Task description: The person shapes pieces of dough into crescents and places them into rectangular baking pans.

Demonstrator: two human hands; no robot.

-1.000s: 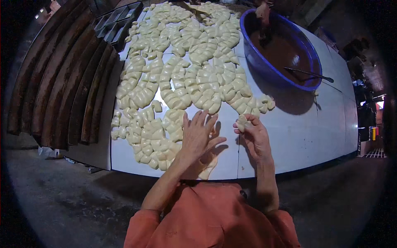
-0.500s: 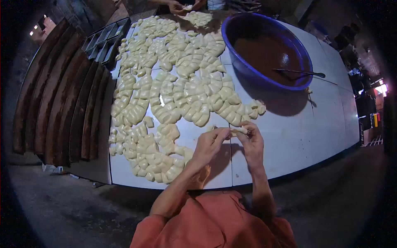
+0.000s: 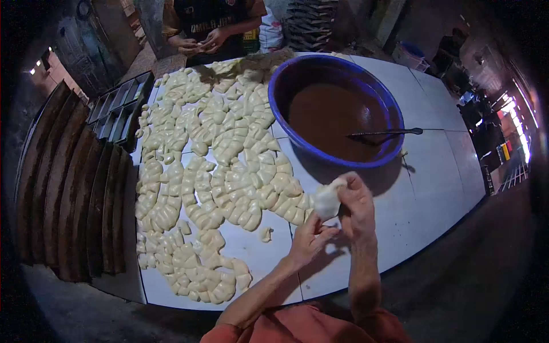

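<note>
My left hand point(image 3: 307, 240) and my right hand point(image 3: 357, 207) are raised together above the near edge of the white table point(image 3: 426, 188). Both grip one pale lump of dough point(image 3: 327, 198), the left from below, the right from the side and top. Many similar pale dough pieces point(image 3: 223, 166) lie in clusters across the left half of the table. A big blue basin point(image 3: 337, 108) of brown filling stands at the back right, with a dark spoon point(image 3: 389, 133) resting in it.
Stacked curved brown trays point(image 3: 68, 194) line the table's left side, with dark metal moulds point(image 3: 117, 111) behind them. Another person point(image 3: 209, 31) stands at the far end with both hands together. A small dough scrap point(image 3: 265, 234) lies alone near me.
The view has lifted toward the far end of the table. My hands have risen off the tabletop with the dough lump, which now looks larger and is held by both.
</note>
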